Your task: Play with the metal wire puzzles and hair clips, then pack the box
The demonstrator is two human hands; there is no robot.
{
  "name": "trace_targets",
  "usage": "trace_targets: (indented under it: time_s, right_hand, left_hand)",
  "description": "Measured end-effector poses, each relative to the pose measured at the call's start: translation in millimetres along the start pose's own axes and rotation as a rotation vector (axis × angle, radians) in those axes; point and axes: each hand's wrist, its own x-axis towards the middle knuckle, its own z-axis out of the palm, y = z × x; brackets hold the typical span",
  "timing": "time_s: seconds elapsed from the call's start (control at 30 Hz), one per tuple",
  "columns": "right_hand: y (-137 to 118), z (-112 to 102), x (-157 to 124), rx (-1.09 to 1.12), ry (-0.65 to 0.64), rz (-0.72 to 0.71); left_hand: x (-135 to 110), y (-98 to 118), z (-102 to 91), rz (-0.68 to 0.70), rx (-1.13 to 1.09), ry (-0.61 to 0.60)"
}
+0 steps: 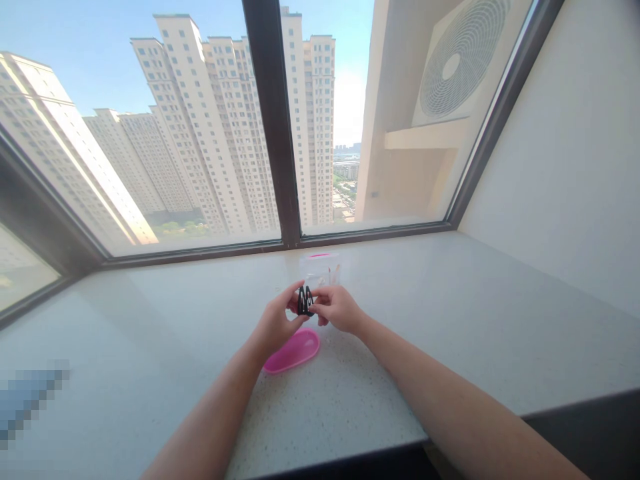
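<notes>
Both my hands meet above the pale stone windowsill (450,313), pinching small black hair clips (305,301) between them. My left hand (276,323) grips the clips from the left with thumb and fingers closed. My right hand (337,308) holds them from the right, fingers curled. A pink oval lid (295,352) lies flat on the sill just under my left hand. Behind my hands stands a clear plastic container (320,269) with a pink edge; its contents are hard to make out.
A dark window frame (274,133) runs along the back of the sill, with tall buildings outside. A white wall (575,167) rises at the right. The sill's front edge (575,408) drops off near me. A blurred blue patch (25,397) sits at the lower left.
</notes>
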Motion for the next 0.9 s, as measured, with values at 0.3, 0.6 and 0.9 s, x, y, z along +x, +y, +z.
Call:
trace_targets:
  time_s: [0.3, 0.6, 0.9]
  right_hand:
    - [0.8, -0.8, -0.7, -0.007, -0.012, -0.059]
    - [-2.1, -2.1, -0.7, 0.012, -0.002, -0.075]
    - [-0.7, -1.4, -0.9, 0.008, -0.006, -0.071]
  left_hand:
    - [-0.3, 4.6, -1.5, -0.006, -0.012, -0.04]
    - [0.5, 3.8, -3.2, -0.034, -0.001, -0.027]
    - [-0.2, -0.6, -1.9, -0.034, -0.047, -0.045]
